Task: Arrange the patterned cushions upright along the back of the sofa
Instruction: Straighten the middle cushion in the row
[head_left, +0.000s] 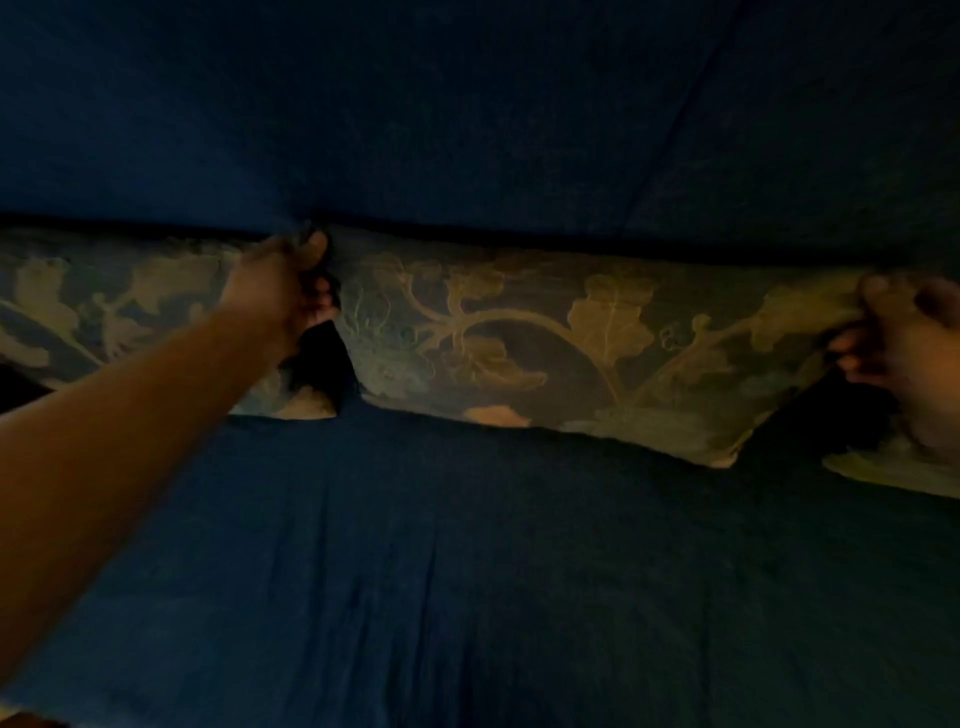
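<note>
Three patterned cushions show in a row where the dark blue sofa seat (467, 571) meets the sofa back (467, 104): a middle cushion (519, 332), a left cushion (104, 301) and, at the right edge, only a corner of a right cushion (893, 467). The left hand (283, 291) is closed on the middle cushion's upper left corner, in the gap beside the left cushion; the right hand (904, 332) pinches a fold of cloth at its upper right corner. Light is dim, so the finger detail is soft.

The middle cushion looks foreshortened — whether it stands fully upright or leans I cannot tell. The risk, as I judge it: held only by its top corners, a soft cushion may sag in the middle or slump forward once let go — especially if its lower edge sits out from the back. Tugging one corner harder could skew it into a neighbour.
</note>
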